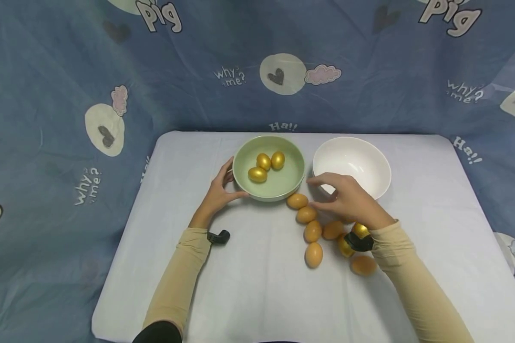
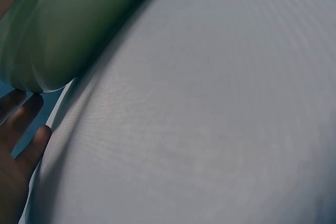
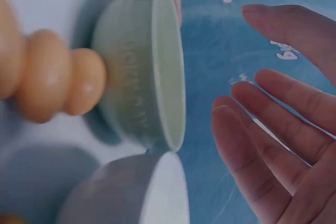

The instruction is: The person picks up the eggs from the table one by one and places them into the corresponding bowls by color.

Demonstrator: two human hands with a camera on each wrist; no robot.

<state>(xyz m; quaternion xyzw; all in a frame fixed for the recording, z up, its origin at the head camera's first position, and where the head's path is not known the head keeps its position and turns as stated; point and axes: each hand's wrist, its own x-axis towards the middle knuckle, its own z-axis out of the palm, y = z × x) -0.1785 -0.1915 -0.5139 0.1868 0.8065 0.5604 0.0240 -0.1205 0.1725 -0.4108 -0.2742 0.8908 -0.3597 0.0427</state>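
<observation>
Against the left side of a pale green bowl (image 1: 289,174) my left hand (image 1: 218,193) is spread, its thumb by the front rim and its fingers round the far side. Three shiny golden eggs (image 1: 258,174) lie inside that bowl. My right hand (image 1: 349,199) hovers between the green bowl and a white bowl (image 1: 371,162), thumb and fingers apart, holding nothing. Below the fingers, brown eggs (image 1: 313,231) trail away from the green bowl. In the right wrist view the palm and separated fingers (image 3: 239,150) show bare.
Two more golden eggs (image 1: 361,230) sit under the right wrist, partly hidden by the wrist camera. Another brown egg (image 1: 363,266) lies nearer the front. A white cloth (image 1: 257,290) covers the table, and a blue printed curtain (image 1: 223,109) hangs behind it.
</observation>
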